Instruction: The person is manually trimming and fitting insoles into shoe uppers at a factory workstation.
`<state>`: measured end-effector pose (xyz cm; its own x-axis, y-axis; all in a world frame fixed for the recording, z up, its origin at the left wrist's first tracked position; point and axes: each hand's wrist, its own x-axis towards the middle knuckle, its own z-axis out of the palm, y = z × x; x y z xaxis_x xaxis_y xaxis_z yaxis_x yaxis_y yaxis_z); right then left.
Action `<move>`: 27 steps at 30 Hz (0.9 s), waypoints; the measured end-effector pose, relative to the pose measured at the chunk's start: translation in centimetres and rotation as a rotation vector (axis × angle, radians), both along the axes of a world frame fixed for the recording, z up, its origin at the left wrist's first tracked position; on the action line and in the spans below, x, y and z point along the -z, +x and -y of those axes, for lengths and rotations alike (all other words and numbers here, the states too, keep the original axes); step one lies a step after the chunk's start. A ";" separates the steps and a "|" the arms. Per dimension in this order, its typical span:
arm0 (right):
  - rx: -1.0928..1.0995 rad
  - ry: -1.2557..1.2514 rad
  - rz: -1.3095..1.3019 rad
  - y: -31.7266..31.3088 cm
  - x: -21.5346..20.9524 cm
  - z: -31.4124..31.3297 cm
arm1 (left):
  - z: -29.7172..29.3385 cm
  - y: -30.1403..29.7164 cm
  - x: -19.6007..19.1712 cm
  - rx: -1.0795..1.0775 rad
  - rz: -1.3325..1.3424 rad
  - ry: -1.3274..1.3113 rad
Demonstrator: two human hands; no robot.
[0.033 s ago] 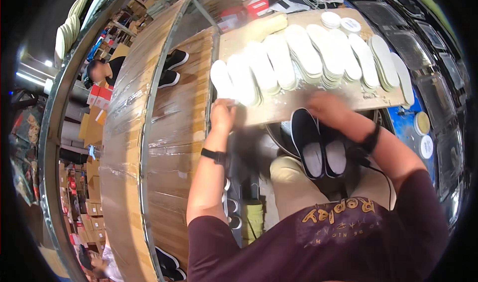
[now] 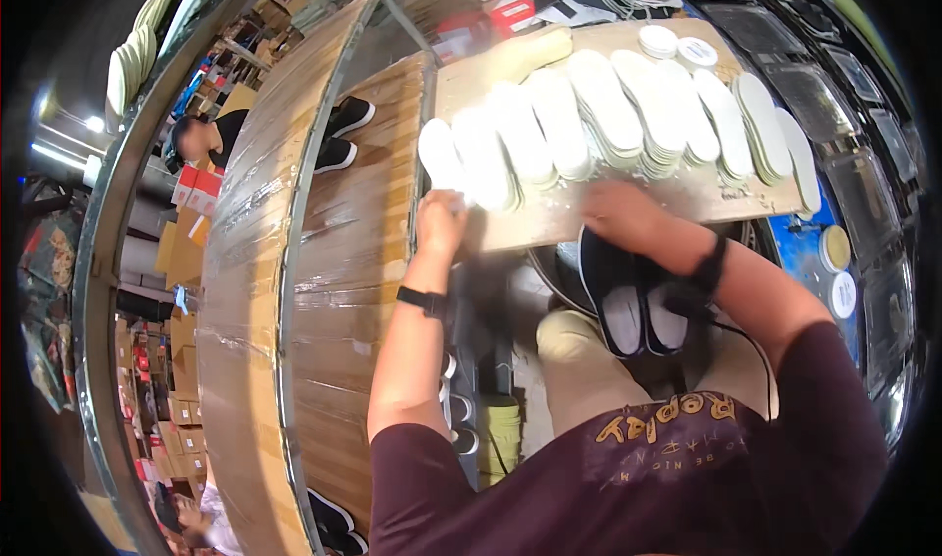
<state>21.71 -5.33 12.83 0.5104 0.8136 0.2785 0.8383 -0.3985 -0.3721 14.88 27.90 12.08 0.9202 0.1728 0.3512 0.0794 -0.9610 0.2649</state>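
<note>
Black slip-on shoes (image 2: 620, 286) with pale insoles lie side by side over my lap, just below the board's front edge. Above their toe ends is my right hand (image 2: 628, 220), blurred by motion, so its fingers cannot be read; it partly covers the shoes. My left hand (image 2: 442, 224) is at the board's near left corner, below the leftmost white insole (image 2: 437, 149). Its fingers are curled closed, and what they hold, if anything, is hidden. Stacks of white insoles (image 2: 610, 105) stand in a fanned row across the wooden board (image 2: 535, 224).
Round white tubs (image 2: 697, 52) sit at the board's back right. More lids (image 2: 842, 294) lie on a blue surface to the right. On the left, a film-wrapped shelf (image 2: 348, 222) carries black shoes (image 2: 336, 156). Other people (image 2: 196, 139) are farther left.
My right hand has moved a little left, over the toe ends of the shoes. My left hand stays at the board's corner.
</note>
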 end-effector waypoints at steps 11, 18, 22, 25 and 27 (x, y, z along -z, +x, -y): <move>-0.051 -0.137 0.109 4.5 2.3 -20.1 | -5.2 4.9 1.2 0.077 -0.302 -0.026; -0.056 -0.163 0.403 2.6 2.6 -20.3 | -3.0 3.3 1.9 0.114 -0.120 0.341; 0.185 0.197 0.278 4.2 0.5 -17.7 | -2.3 0.3 -2.2 -0.082 0.288 0.239; 0.200 0.528 0.244 2.9 -4.9 -9.2 | -0.2 -4.6 -5.4 -0.081 0.502 -0.105; 0.132 0.540 0.113 1.0 -7.4 -1.4 | 3.9 -9.1 -8.3 -0.007 0.437 -0.374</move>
